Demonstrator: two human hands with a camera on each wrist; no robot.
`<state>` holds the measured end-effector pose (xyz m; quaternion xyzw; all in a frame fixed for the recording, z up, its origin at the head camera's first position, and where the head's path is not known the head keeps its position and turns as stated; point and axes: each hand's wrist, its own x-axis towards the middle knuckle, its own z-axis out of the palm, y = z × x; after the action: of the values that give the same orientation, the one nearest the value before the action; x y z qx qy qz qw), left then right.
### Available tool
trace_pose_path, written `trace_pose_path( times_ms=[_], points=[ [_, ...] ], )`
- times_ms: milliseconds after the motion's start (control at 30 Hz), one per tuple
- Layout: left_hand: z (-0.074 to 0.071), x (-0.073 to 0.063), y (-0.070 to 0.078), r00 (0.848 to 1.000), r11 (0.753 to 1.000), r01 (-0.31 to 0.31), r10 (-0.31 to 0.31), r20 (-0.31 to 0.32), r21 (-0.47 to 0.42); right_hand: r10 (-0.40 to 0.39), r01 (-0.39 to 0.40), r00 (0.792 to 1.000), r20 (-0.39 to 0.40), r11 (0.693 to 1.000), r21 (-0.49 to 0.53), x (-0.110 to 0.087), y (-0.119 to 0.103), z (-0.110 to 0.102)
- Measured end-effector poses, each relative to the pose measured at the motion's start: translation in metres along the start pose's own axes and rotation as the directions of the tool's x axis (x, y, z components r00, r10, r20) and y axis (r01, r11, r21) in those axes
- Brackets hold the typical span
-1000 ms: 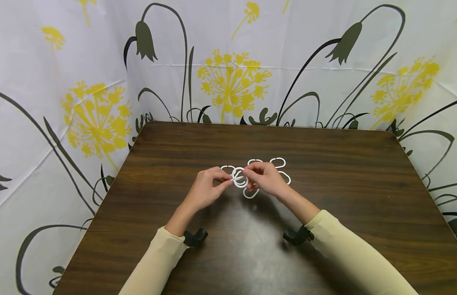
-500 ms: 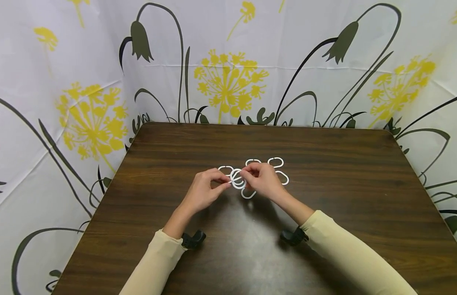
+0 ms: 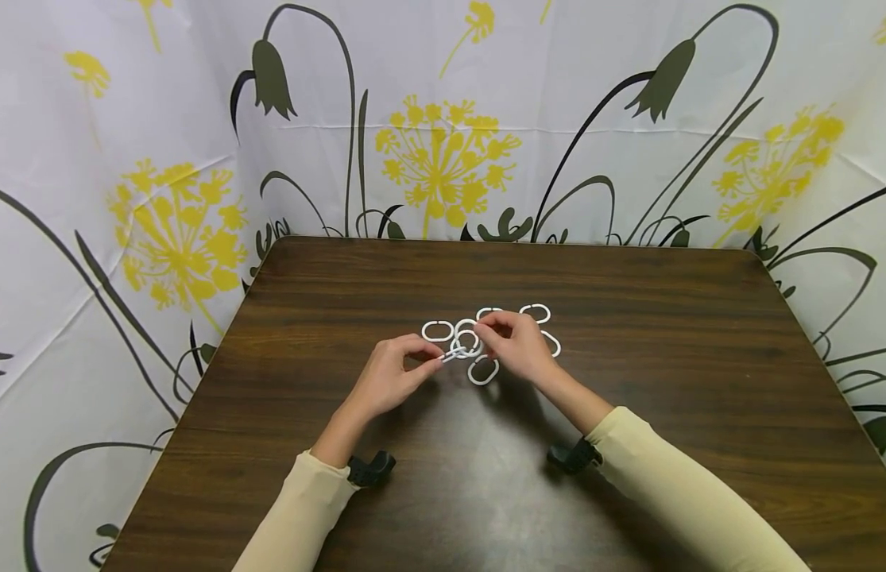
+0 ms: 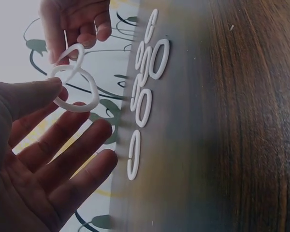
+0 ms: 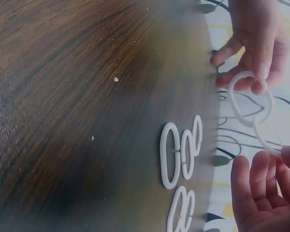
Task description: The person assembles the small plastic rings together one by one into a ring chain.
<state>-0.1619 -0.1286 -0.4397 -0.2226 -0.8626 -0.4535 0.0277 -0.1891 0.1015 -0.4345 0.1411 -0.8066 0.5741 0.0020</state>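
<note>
The left hand (image 3: 392, 373) pinches a white link (image 4: 94, 94) between thumb and forefinger, its other three fingers reaching out past it. Facing it from the right, the right hand (image 3: 517, 345) pinches a second white link (image 4: 81, 54) by its rim. The two links cross and look hooked together (whether either one's gap is shut, I cannot tell), and both are held up off the table (image 3: 671, 357), in the narrow space between the fingertips.

Loose white links lie close around that spot. A left loose link (image 3: 438, 341) rests just beyond the left fingertips, and a near loose link (image 3: 478, 384) lies below the held pair, so room close to the hands is tight. Farther back and to the right, a far right link (image 3: 548, 314) and a right loose link (image 3: 557, 352) show past the right hand, which partly covers the latter.

The near side leaves a broad stretch of dark wood between the forearms. The group sits well apart from the left and right edges, with wide wood both ways; the far edge is closer, backed by a flowered curtain (image 3: 593, 95). The near edge is out of view.
</note>
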Motion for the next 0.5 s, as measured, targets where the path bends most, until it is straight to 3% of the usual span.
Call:
trace_pose_path(
  times_ms=[133,267,500],
  points=[
    [0.0,-0.001,-0.003,0.999,0.999,0.036,-0.036,0.008,0.012,0.047,-0.05,0.999,0.024,0.99,0.131,0.0,0.001,0.001],
    [0.001,-0.002,-0.005,0.998,0.998,0.067,-0.067,0.016,0.013,0.108,-0.116,0.993,0.045,0.958,0.261,0.0,0.001,0.004],
    [0.005,0.0,-0.007,0.996,0.996,0.089,-0.089,0.013,0.002,0.181,-0.196,0.981,0.077,0.919,0.342,-0.003,-0.002,0.011]
  ],
)
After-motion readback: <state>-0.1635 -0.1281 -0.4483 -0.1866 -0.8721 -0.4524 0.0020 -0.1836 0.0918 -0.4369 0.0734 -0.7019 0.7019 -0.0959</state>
